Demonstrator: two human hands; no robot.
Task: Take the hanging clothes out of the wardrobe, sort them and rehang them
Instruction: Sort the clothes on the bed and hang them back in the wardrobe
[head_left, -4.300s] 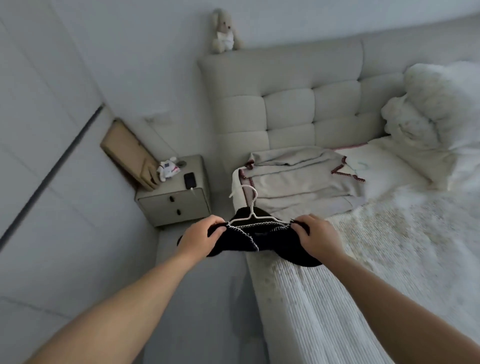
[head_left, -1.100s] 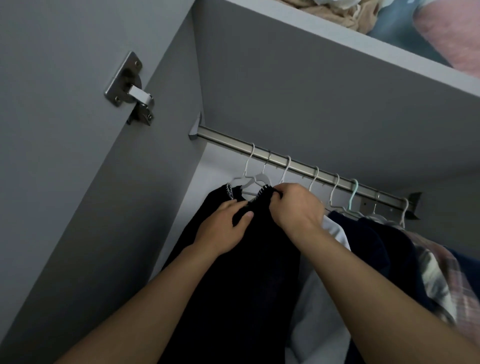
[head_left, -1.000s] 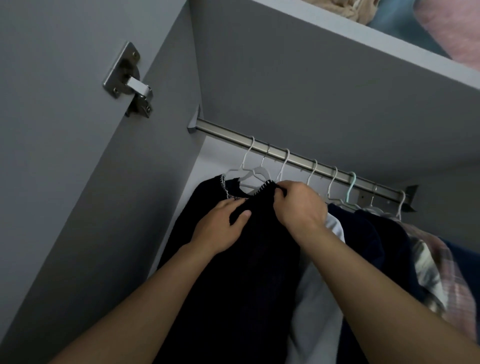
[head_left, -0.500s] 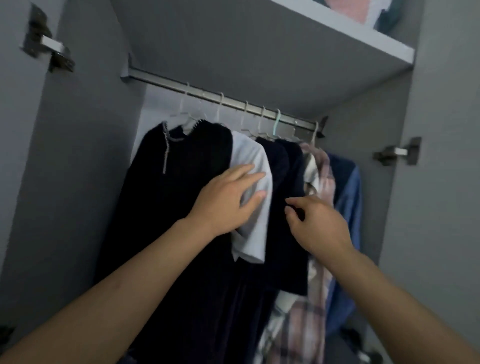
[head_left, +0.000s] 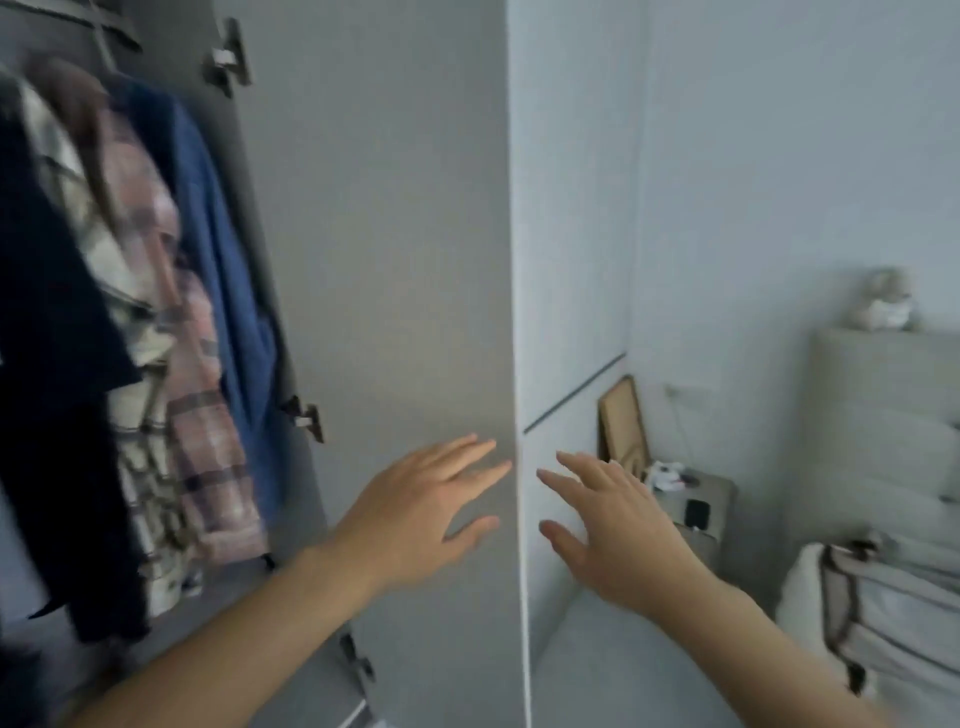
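Swung right since half a second ago: clothes (head_left: 130, 322) now at the far left edge, both hands off them and out in front of the open wardrobe door (head_left: 395, 260). Left hand (head_left: 415, 514) spread flat before the door's inner face, fingers (head_left: 467, 462) straight and wide, holding nothing; touching the panel or just short of it, cannot tell. Right hand (head_left: 618, 530) just past the door's edge, fingers likewise splayed and empty.

Hanging in a row inside the wardrobe, blurred: dark navy garment (head_left: 47, 374) at far left, then pink-and-cream plaid shirt (head_left: 176, 415), then blue piece (head_left: 223, 291) nearest the door. All drooping long and narrow, long axis top to bottom, leaning across the frame from upper left to lower right. Hangers and rail too smeared to make out.

Two hinges (head_left: 228, 57) on the door's inner side. Off to the right, nightstand (head_left: 696, 509) with small items on top, bed (head_left: 883, 597) carrying folded beige cloth, plush toy (head_left: 883, 301) atop the headboard.
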